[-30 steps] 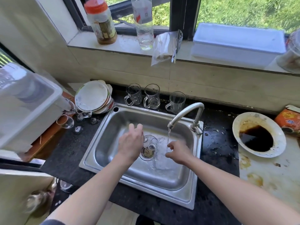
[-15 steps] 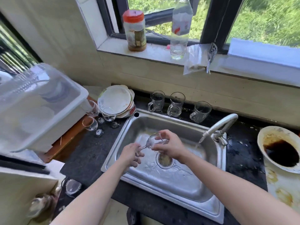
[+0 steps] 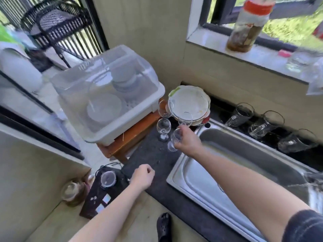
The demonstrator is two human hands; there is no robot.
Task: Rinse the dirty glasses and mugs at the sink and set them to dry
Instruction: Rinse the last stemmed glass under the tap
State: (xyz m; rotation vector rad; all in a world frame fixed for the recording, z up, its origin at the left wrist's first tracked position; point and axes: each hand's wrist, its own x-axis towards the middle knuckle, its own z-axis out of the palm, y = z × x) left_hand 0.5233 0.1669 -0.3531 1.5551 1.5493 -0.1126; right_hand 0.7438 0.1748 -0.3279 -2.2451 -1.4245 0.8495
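We see a pale dish box (image 3: 153, 95) under a clear domed lid, standing on a wooden stand (image 3: 132, 138) off the bench's (image 3: 153, 159) left edge. Through the lid a flat white plate and a stack of bowls show, both blurred. At the bench's back-left corner sits a stack of dirty plates (image 3: 189, 102), and in front of it three stemmed glasses (image 3: 163, 127) stand close together. Along the bench's back edge, behind the sink (image 3: 244, 165), three glass mugs (image 3: 242, 115) stand side by side. An orange-lidded jar (image 3: 250, 27) on the window sill has a brownish layer at its bottom.

The sink's right end is cut off by the frame edge, and what stands there is too smeared to name. So are the clear things at the sill's right end. Below the bench's front-left corner a small glass (image 3: 108, 179) sits on a dark board beside a low jar (image 3: 73, 191); we cannot read what the jar holds.

The right hand (image 3: 187, 142) reaches over the sink's left rim, its fingers curled round the bowl of a fourth stemmed glass (image 3: 174, 139). That glass is slightly tilted, over the bench's left strip just beside the three. We cannot tell whether its foot touches the bench. The left hand (image 3: 142, 177) hangs over the bench's front-left corner, its fingers curled into the palm and holding nothing.
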